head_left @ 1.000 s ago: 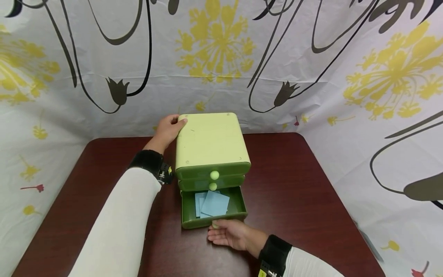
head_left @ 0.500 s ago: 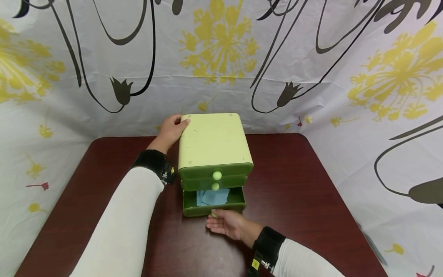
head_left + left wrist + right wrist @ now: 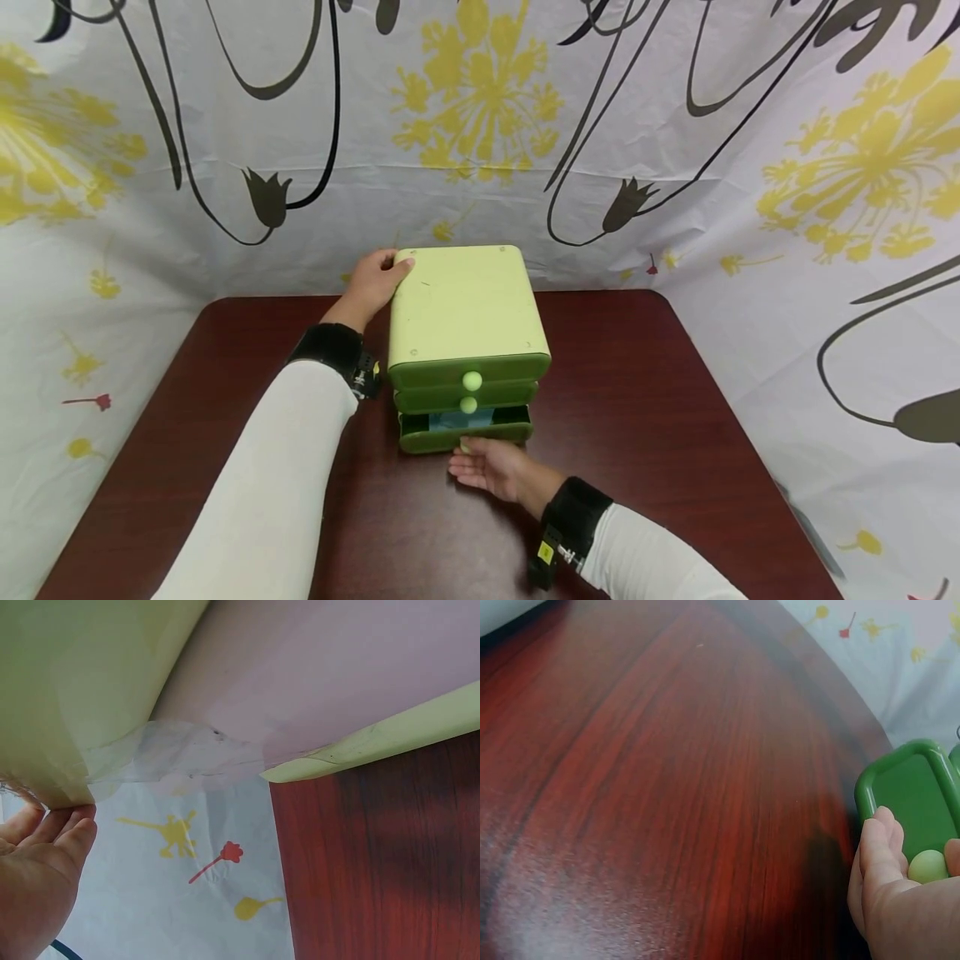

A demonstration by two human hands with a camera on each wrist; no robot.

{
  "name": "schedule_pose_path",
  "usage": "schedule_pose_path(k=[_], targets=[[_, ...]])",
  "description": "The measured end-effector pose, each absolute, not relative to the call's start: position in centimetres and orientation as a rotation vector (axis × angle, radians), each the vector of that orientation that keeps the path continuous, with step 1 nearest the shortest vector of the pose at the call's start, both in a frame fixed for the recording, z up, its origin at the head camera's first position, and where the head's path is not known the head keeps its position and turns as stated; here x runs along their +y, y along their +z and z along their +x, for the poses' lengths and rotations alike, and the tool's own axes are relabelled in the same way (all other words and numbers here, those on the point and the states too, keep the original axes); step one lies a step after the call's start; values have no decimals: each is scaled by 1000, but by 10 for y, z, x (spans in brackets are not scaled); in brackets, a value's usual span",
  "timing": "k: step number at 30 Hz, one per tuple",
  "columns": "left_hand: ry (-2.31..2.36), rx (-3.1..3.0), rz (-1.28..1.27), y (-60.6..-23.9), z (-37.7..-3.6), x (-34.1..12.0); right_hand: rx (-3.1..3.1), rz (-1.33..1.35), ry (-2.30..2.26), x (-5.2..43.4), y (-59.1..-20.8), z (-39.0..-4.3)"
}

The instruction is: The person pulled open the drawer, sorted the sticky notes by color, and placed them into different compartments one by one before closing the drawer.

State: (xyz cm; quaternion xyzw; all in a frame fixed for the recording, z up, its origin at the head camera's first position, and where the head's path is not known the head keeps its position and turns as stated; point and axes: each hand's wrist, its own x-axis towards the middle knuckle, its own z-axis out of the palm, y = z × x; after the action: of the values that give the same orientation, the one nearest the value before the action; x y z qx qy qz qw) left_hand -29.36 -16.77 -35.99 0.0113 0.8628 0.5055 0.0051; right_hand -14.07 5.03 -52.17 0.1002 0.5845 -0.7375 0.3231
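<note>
A small drawer cabinet (image 3: 468, 304) with a pale yellow-green top and green drawers stands on the table. My left hand (image 3: 372, 285) grips its back left corner, thumb on top and fingers behind; the left wrist view shows those fingers (image 3: 71, 825) bent against the edge. Low at the front, the bottom drawer (image 3: 425, 442) is partly pulled out, with pale blue paper squares (image 3: 452, 420) inside, mostly hidden under the drawers above. My right hand (image 3: 495, 469) pinches that drawer's round light-green knob (image 3: 928, 866) between thumb and fingers.
The dark red-brown wooden table (image 3: 637, 467) reaches out on both sides of the cabinet. A white cloth (image 3: 480, 200) printed with flowers hangs behind it and at the sides. Two more knobs, an upper knob (image 3: 472, 381) and a middle knob (image 3: 468, 405), stick out in front.
The bottom drawer has slid inward, from well out to only partly out, and the right hand has moved toward the cabinet with its knob. The left hand keeps its grip on the corner.
</note>
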Motion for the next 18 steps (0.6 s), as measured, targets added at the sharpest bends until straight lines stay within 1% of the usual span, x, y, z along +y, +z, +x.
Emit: schedule_pose_path(k=[18], targets=[[1583,2701,44,-363,-295,-167,1498,295,-1984,45,-519,-156]])
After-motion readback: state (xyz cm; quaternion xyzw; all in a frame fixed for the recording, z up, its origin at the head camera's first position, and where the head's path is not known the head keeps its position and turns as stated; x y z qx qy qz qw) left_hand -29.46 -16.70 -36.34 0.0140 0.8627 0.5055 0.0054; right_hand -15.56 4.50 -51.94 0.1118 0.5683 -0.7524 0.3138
